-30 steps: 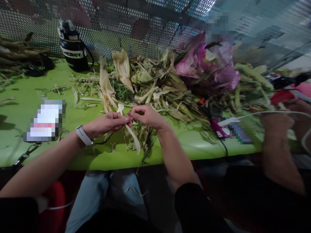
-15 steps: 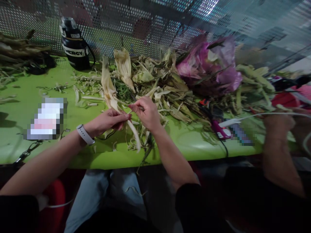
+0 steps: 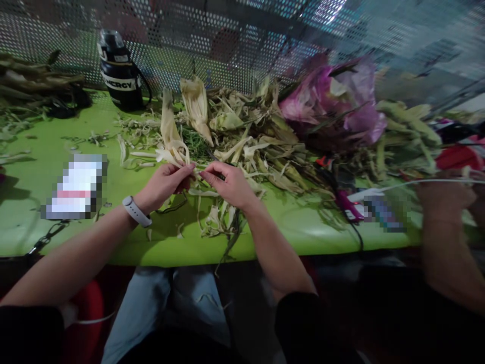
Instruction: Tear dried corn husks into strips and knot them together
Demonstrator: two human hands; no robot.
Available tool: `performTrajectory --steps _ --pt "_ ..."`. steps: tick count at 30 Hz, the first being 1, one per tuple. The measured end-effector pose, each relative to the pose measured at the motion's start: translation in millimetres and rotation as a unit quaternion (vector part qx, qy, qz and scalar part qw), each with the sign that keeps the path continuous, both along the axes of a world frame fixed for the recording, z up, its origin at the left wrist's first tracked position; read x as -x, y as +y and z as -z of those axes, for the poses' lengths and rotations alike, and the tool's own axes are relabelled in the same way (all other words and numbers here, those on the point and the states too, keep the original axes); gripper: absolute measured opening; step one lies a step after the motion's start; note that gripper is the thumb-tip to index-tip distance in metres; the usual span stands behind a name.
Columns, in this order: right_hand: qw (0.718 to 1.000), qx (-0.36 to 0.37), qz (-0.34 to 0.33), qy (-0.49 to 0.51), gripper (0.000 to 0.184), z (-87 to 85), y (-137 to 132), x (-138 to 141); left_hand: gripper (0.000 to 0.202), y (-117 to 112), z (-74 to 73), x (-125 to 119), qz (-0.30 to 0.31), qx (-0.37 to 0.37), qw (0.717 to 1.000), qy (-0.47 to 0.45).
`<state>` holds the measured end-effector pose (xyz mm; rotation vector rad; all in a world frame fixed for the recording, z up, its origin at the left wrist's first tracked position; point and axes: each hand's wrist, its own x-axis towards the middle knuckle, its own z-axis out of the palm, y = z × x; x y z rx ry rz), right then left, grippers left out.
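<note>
My left hand [image 3: 166, 183], with a white watch at the wrist, pinches a pale dried corn husk [image 3: 169, 135] that rises away from it over the green table [image 3: 45, 232]. My right hand [image 3: 226, 182] pinches a thin strip of the same husk right beside the left fingertips. Both hands hover just above loose husk scraps [image 3: 215, 220] near the table's front edge.
A big heap of husks [image 3: 257, 136] and a pink plastic bag [image 3: 333, 101] lie behind my hands. A black bottle [image 3: 121, 71] stands at the back left by a perforated metal screen. Another person's arm [image 3: 443, 237] works at the right, near a white cable and pink tool [image 3: 346, 207].
The long husk strip that hung down below my hands toward the table edge no longer hangs there. My hands have shifted slightly away from me, fingertips still together.
</note>
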<state>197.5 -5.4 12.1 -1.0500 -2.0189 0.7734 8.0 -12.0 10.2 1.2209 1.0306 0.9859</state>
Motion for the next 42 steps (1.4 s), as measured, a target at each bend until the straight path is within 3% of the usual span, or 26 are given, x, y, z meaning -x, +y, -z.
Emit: performTrajectory --steps 6,12,17,19,22,24,29,33,42 --pt "0.999 -0.030 0.012 0.025 0.039 2.1 3.1 2.3 0.034 -1.0 -0.4 0.0 0.048 -0.008 0.999 -0.018" --pt "0.997 -0.047 0.049 0.040 0.039 4.9 9.1 -3.3 0.030 -1.1 -0.1 -2.4 0.007 0.045 0.996 -0.082" --pt "0.997 -0.049 0.056 0.038 0.036 6.7 13.2 -7.7 0.030 0.0 1.0 -1.6 0.015 0.060 0.989 -0.133" --pt "0.988 -0.115 0.095 0.034 0.032 5.7 12.2 -7.3 0.024 0.3 1.2 -0.9 0.031 0.062 0.983 -0.169" --pt "0.936 -0.281 0.206 0.056 0.022 3.2 6.2 -3.0 0.025 0.8 2.0 -0.8 0.040 0.060 0.975 -0.210" --pt "0.912 -0.337 0.226 0.058 0.018 3.4 0.6 2.3 0.025 1.1 3.2 -1.6 0.029 0.051 0.973 -0.223" --pt "0.964 -0.231 0.097 -0.086 0.028 18.2 -2.5 16.5 0.020 0.0 6.4 -5.1 -0.003 0.018 0.969 -0.247" --pt "0.973 -0.197 0.047 -0.110 0.026 28.0 2.8 19.9 0.019 -2.3 5.9 -8.0 -0.032 -0.003 0.972 -0.234" --pt "0.984 -0.090 -0.099 -0.119 0.024 21.0 -5.9 26.2 0.030 -6.1 10.4 -9.7 -0.055 0.015 0.979 -0.195"
